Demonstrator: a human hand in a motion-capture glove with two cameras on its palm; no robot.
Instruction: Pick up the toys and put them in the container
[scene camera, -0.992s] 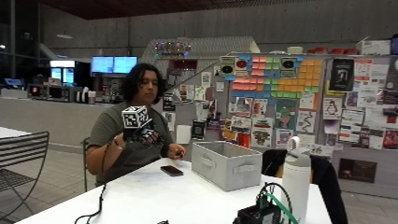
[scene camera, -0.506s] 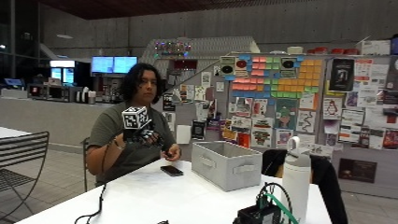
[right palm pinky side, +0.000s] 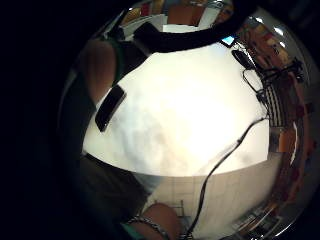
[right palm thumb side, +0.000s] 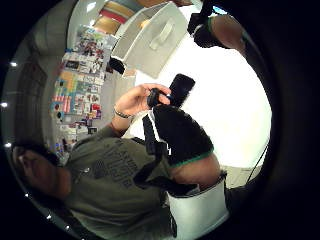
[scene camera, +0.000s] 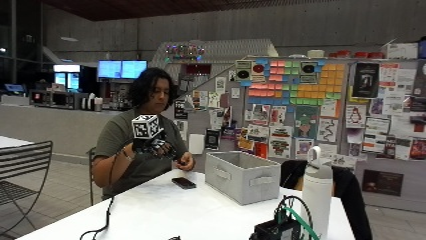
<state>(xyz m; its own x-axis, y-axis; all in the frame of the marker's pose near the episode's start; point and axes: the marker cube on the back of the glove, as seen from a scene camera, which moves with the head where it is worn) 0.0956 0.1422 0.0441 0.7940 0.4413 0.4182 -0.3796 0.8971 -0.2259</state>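
My gloved right hand (scene camera: 154, 146) is raised in front of the person's chest, above the near edge of the white table (scene camera: 200, 210). Its fingers are loosely curled and hold nothing. The bare left hand (right palm thumb side: 134, 100) meets the tip of the gloved thumb (right palm thumb side: 180, 132). A grey fabric container (scene camera: 243, 176) with side handles stands on the table to the right of both hands; it also shows in the thumb side palm view (right palm thumb side: 150, 37). A flat black phone-like object (scene camera: 184, 183) lies on the table between the hands and the container, below the palm (right palm pinky side: 110, 107). No toys show in any view.
A white bottle (scene camera: 318, 192) and a black device with green cables (scene camera: 279, 230) stand at the table's front right. A black cable (right palm pinky side: 225, 155) trails across the table. A metal chair (scene camera: 20, 170) stands at the left, and a jacket hangs on a chair behind the container.
Nothing has visibly changed; both hands stay together above the table.
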